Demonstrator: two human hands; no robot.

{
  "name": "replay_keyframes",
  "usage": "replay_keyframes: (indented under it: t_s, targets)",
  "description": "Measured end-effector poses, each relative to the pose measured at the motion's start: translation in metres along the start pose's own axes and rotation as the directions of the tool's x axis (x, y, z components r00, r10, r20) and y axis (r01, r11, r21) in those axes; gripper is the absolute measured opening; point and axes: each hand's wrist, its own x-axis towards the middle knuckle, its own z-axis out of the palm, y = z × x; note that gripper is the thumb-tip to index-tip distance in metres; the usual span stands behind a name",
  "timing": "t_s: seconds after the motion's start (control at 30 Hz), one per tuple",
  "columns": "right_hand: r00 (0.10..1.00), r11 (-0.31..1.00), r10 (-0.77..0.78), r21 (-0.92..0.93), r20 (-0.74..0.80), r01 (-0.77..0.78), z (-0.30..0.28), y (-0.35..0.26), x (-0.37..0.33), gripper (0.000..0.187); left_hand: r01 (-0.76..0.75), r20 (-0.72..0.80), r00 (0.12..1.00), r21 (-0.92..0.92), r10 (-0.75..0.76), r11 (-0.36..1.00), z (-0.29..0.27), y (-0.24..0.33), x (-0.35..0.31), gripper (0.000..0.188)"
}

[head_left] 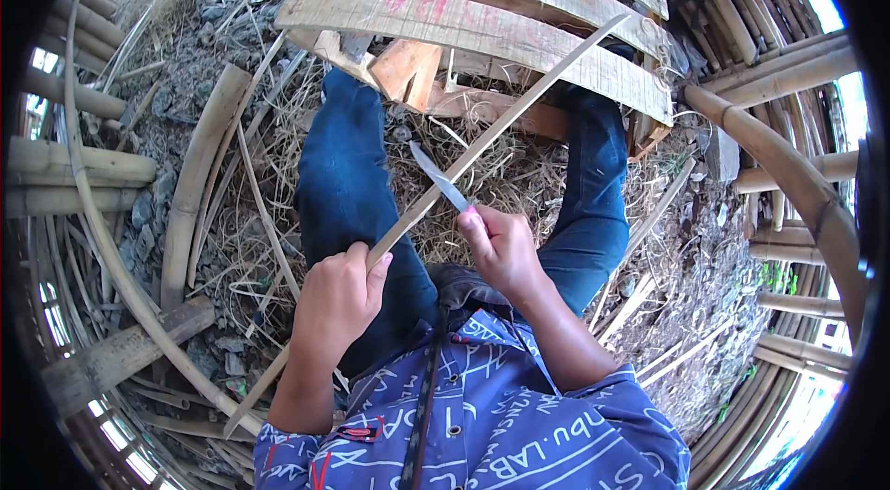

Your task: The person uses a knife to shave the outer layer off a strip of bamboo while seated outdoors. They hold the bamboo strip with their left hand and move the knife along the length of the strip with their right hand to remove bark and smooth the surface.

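Note:
My left hand (341, 293) is closed round a long, thin bamboo strip (501, 127) near my left thigh. The strip slants from the lower left, under my left forearm, up to the far right, where its end lies over a slatted wooden pallet (473, 24). In my right hand (501, 247) is a knife (438, 176) with a pale blade, its fingers wrapped round the handle. The blade points up and to the left and crosses the strip about midway; whether it presses on the wood I cannot tell.
Thin shavings (445, 133) litter the ground between my legs. At the left stand a thick split bamboo piece (202, 179) and a long curved strip (102, 229). Bamboo pole fencing (797, 170) closes in the right side, and a cut wooden block (405, 73) sits under the pallet slats.

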Motion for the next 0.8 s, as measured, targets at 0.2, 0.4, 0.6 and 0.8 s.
replay_keyframes:
  t_s: [0.2, 0.4, 0.6, 0.8]
  targets:
    - [0.997, 0.999, 0.026, -0.024, -0.074, -0.028, -0.006, 0.01, 0.01, 0.041, -0.029, -0.006, 1.0, -0.013, 0.029, 1.0, 0.004, -0.004, 0.002, 0.035]
    - [0.983, 0.995, 0.085, -0.046, -0.164, -0.094, -0.027, 0.024, 0.03, 0.042, -0.028, -0.006, 1.0, -0.03, 0.028, 0.999, 0.003, -0.004, 0.005, 0.036]
    - [0.976, 0.995, 0.099, 0.042, -0.196, -0.093, -0.024, 0.025, 0.031, 0.043, 0.005, 0.014, 1.0, 0.025, -0.005, 1.0, 0.0, -0.002, 0.005, 0.037]
    - [0.998, 0.998, -0.052, 0.037, 0.026, 0.051, 0.006, -0.002, 0.005, 0.041, -0.008, 0.002, 1.0, 0.062, 0.008, 0.998, 0.003, -0.002, 0.005, 0.038]
